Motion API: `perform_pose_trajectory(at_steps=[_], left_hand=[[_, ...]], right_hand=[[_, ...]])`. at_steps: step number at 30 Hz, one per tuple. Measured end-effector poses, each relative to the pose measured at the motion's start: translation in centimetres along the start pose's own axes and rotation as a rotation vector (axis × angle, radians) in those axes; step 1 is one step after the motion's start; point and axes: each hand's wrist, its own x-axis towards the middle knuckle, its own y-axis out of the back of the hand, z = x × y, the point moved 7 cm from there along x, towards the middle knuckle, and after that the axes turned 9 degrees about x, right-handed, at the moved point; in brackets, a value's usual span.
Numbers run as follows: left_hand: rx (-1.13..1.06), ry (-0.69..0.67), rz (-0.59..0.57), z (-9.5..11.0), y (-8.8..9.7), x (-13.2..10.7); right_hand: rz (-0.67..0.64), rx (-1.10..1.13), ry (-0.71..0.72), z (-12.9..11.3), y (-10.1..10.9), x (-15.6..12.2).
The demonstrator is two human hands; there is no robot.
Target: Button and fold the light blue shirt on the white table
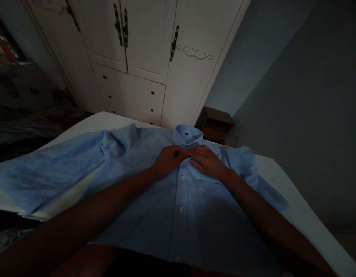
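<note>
A light blue button-up shirt (166,200) lies front side up on a white table (281,173), collar (186,135) pointing away from me, one sleeve spread out to the left. My left hand (167,158) and my right hand (206,159) meet on the placket just below the collar. Both hands have their fingers curled and pinched on the fabric at the top button. Several white buttons run down the placket toward me and look fastened. A chest pocket sits under my right wrist.
A white wardrobe (149,50) with dark handles and drawers stands behind the table. A small brown wooden stand (215,124) sits in the corner beside it. A grey wall runs along the right. Dark bedding or clutter lies at the far left.
</note>
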Motion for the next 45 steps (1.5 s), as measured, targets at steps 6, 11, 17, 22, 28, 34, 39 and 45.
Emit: perform_pose_trajectory(at_steps=[6, 11, 17, 22, 28, 34, 39, 45], left_hand=[[-0.083, 0.051, -0.036, -0.7, -0.4, 0.2], [-0.115, 0.066, -0.034, -0.8, -0.5, 0.2], [-0.116, 0.080, 0.011, -1.1, -0.2, 0.3], [-0.121, 0.101, 0.024, -0.9, 0.0, 0.3], [-0.071, 0.047, 0.021, -0.3, 0.0, 0.2], [0.002, -0.036, 0.008, 0.1, 0.0, 0.3], [0.097, -0.197, -0.059, 1.6, 0.2, -0.2], [0.259, -0.210, -0.084, 1.9, -0.3, -0.6]], right_hand=[[0.040, -0.152, 0.020, 0.3, -0.6, -0.8], [0.071, -0.129, -0.044, 1.0, -0.8, -1.3], [0.072, -0.104, -0.044, 1.3, -1.6, -1.5], [0.246, -0.176, 0.123, 0.2, -0.8, -1.7], [0.290, -0.273, 0.210, -0.8, -0.6, -1.5], [0.320, -0.286, 0.246, -1.1, -0.3, -1.7], [0.341, -0.267, 0.259, -1.2, -0.1, -1.9], [0.330, -0.180, 0.165, -0.2, -0.3, -1.9]])
